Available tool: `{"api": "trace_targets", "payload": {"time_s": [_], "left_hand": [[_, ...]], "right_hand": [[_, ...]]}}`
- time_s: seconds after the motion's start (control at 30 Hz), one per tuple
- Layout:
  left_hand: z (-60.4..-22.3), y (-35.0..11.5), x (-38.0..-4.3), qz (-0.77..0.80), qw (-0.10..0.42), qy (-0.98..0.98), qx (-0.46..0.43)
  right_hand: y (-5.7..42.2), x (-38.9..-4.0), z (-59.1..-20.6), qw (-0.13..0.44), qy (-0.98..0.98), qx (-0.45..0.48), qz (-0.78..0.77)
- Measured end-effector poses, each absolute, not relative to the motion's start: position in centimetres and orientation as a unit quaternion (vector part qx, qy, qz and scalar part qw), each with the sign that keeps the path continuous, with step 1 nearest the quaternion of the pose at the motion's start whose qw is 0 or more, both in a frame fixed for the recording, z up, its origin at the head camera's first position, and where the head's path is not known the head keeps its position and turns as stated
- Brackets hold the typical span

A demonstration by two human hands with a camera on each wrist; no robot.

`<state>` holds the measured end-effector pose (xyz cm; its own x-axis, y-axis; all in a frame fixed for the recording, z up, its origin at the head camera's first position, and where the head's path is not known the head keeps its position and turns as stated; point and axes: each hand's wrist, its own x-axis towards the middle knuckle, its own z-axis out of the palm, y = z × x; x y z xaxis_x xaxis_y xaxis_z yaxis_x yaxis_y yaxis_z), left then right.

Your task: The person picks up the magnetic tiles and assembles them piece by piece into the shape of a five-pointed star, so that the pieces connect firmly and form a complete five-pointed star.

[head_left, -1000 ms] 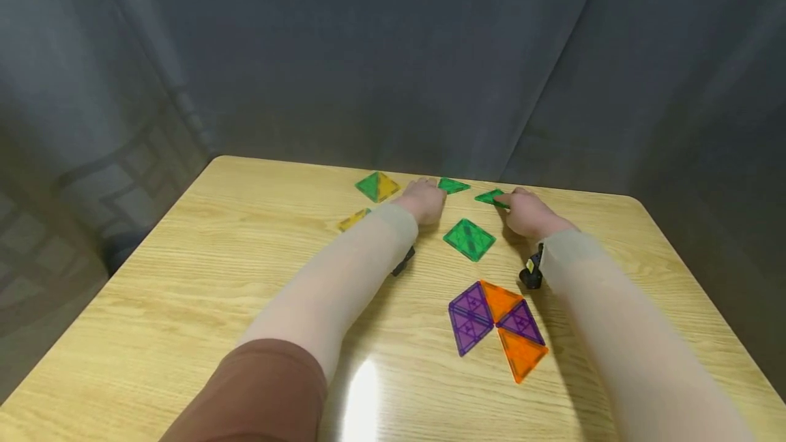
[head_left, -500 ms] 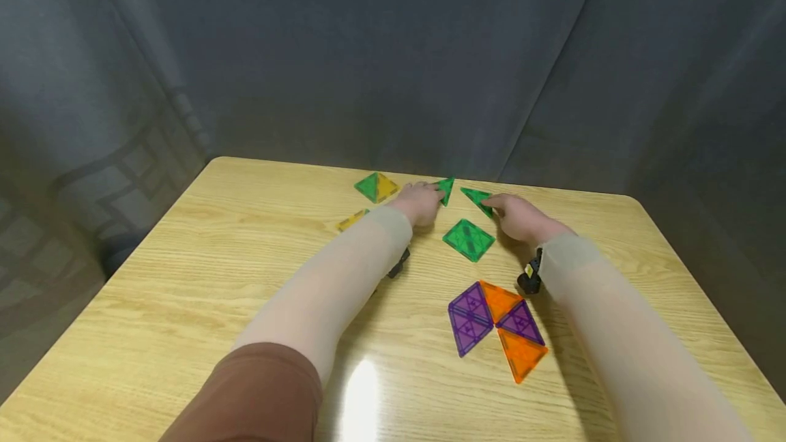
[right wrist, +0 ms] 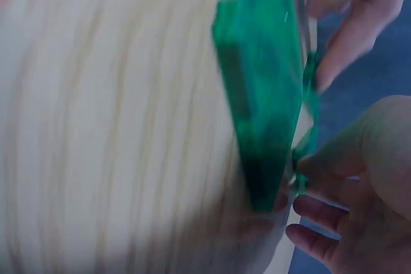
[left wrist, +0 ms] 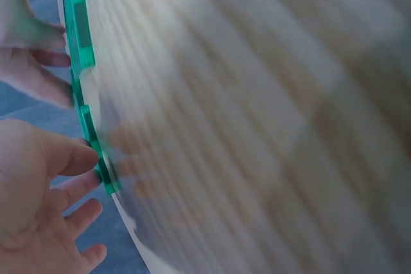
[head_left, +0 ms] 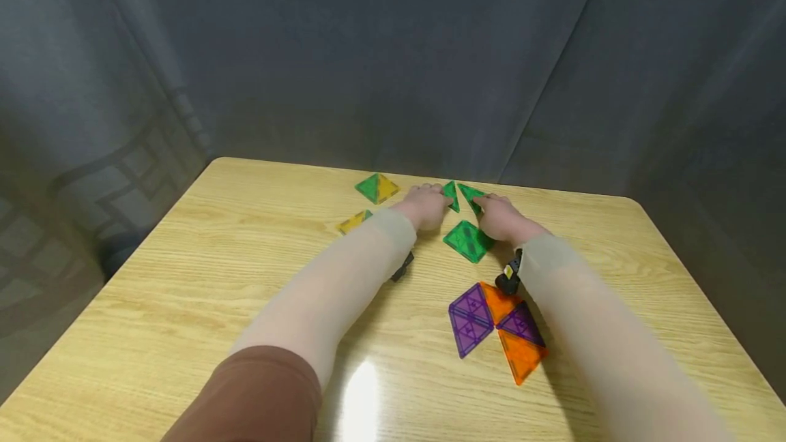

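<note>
Near the table's far edge, my left hand (head_left: 426,206) pinches a green translucent triangular tile (head_left: 452,198) between thumb and fingertip, low at the tabletop. Just right of it, my right hand (head_left: 500,219) pinches a second green triangular tile (head_left: 469,194) by its near part. The two tiles point toward each other with a narrow gap between them. Seen from the left wrist, the thumb and index tip of the left hand (left wrist: 38,190) meet the tile edge (left wrist: 103,168). In the right wrist view the right hand (right wrist: 366,178) has its thumb on a green tile (right wrist: 302,152).
A green four-sided piece (head_left: 464,239) lies just nearer, partly under the right hand. Closer still sits a fan of purple (head_left: 470,322) and orange (head_left: 518,357) triangles. A green-and-yellow diamond (head_left: 377,188) and a yellow piece (head_left: 353,222) lie left. A grey curtain (head_left: 368,67) hangs behind.
The right hand has slid its green triangle left and turned it toward the other. The left hand's triangle has rotated as well. The gap between the two tiles has narrowed.
</note>
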<state>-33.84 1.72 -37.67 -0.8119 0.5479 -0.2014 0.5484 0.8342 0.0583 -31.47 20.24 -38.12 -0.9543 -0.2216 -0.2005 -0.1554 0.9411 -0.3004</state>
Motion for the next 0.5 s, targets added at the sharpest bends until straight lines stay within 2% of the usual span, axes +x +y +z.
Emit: {"api": "trace_targets", "payload": {"time_s": [0.23,0.5], "left_hand": [[-37.62,2.14,-33.38,0.004,0.105,0.951,0.29],[-37.33,2.17,-33.04,0.014,0.112,0.952,0.285]], "right_hand": [[19.02,-31.61,-38.12,0.115,0.966,-0.08,-0.218],[19.57,-31.23,-37.98,0.121,0.968,-0.102,-0.194]]}}
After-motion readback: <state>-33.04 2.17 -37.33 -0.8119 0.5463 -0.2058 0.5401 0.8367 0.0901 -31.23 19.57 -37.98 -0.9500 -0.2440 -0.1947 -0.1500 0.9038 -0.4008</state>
